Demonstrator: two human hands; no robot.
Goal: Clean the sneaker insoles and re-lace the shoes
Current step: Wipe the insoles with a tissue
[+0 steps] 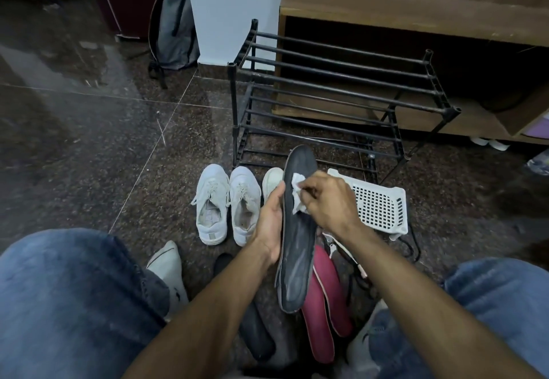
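Insole (297,248), long and dark grey with pale scuff streaks, gripped at its edge by left hand (269,224); right hand (329,203) pinches a crumpled white wipe (297,193) against it.

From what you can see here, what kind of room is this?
Probably a home entryway or hallway: a black shoe rack stands on a polished stone floor, with white sneakers beside it and a backpack leaning on the wall.

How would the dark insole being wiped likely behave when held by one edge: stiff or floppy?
Probably semi-flexible: the dark insole looks thin, yet stays fairly straight with the left hand gripping only its side. Likely light. The right hand pressing the white wipe could bend it.
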